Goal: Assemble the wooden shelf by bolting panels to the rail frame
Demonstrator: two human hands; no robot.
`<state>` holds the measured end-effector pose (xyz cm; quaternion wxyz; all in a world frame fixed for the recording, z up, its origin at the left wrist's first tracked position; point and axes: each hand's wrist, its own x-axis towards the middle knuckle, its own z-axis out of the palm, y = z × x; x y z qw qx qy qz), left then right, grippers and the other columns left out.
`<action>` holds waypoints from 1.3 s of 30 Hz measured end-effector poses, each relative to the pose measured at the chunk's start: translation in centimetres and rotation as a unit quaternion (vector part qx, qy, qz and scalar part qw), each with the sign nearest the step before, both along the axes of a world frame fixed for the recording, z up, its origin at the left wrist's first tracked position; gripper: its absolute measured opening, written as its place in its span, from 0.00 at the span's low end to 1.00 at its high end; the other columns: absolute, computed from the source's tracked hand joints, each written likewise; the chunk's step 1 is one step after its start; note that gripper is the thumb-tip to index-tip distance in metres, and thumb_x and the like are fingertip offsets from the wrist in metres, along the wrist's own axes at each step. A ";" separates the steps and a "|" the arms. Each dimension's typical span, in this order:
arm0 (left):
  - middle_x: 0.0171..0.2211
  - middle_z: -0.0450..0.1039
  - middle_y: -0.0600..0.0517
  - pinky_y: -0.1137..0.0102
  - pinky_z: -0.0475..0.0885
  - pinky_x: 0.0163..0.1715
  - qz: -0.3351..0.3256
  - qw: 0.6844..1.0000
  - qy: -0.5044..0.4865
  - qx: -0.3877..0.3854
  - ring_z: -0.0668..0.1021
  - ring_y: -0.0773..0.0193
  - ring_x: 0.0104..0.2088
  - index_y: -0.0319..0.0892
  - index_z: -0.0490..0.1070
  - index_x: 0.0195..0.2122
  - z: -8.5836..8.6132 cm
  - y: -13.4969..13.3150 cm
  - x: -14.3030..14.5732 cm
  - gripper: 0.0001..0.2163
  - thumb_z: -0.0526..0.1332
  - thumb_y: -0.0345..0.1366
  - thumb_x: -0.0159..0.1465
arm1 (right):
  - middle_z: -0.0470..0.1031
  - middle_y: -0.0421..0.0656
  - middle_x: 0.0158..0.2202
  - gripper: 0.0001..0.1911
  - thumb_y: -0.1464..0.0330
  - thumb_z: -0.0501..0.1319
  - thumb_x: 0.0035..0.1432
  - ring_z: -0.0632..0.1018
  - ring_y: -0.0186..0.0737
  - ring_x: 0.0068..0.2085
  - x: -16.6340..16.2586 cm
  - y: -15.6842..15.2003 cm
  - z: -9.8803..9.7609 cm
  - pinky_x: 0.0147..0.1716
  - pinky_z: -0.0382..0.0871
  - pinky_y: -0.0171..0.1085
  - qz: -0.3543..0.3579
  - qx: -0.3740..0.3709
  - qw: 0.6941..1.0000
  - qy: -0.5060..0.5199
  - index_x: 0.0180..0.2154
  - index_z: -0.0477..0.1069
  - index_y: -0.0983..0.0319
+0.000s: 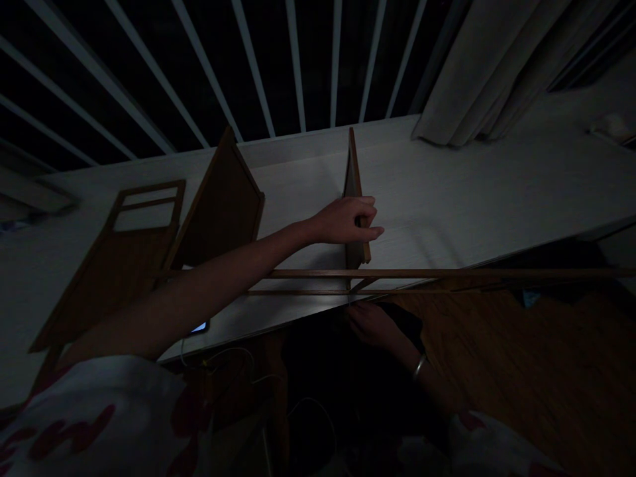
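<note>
My left hand [345, 220] reaches across from the left, with its fingers closed over the edge of an upright brown wooden panel [353, 162]. This panel meets a long wooden frame [447, 272] that runs sideways in front of me. Below that joint is my right hand [375, 324], wearing a bracelet [420, 366]. Its fingers are pinched together against the frame's near side; a thin pale thing shows at their tips, too dark to name. A second upright wooden panel [218, 205] stands at the frame's left part, partly behind my left forearm.
A wooden piece with an open slatted end [114, 265] lies left on the white ledge [308, 179]. Near the ledge's front edge is a lit phone [200, 327] with a white cable [248, 358]. Window bars [295, 66] and a curtain [477, 73] border the back. Wooden floor [477, 344] shows right.
</note>
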<state>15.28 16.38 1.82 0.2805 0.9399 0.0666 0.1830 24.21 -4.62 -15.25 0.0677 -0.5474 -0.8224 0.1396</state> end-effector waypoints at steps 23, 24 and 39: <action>0.25 0.60 0.55 0.73 0.58 0.28 0.006 1.000 0.014 0.008 0.64 0.73 0.25 0.39 0.59 0.19 0.1 0.0 0.0 0.14 0.56 0.42 0.57 | 0.73 0.44 0.39 0.12 0.74 0.56 0.57 0.72 0.38 0.40 0.9 -0.5 -0.6 0.32 0.63 0.33 0.014 0.017 1.000 -0.007 0.44 0.68 0.59; 0.25 0.60 0.55 0.73 0.58 0.28 0.006 1.000 0.013 0.009 0.64 0.73 0.25 0.39 0.60 0.19 0.1 0.0 0.0 0.14 0.56 0.41 0.57 | 0.73 0.44 0.39 0.12 0.74 0.56 0.57 0.72 0.38 0.40 1.0 -0.6 -0.7 0.32 0.62 0.33 0.010 0.019 1.000 -0.008 0.44 0.68 0.59; 0.24 0.58 0.56 0.73 0.58 0.27 -0.002 1.000 -0.001 0.002 0.63 0.73 0.25 0.38 0.60 0.19 0.0 0.1 0.0 0.14 0.57 0.41 0.57 | 0.74 0.42 0.28 0.13 0.66 0.51 0.63 0.71 0.33 0.29 0.6 -1.1 -0.8 0.26 0.53 0.34 -0.048 0.097 0.994 -0.026 0.32 0.71 0.61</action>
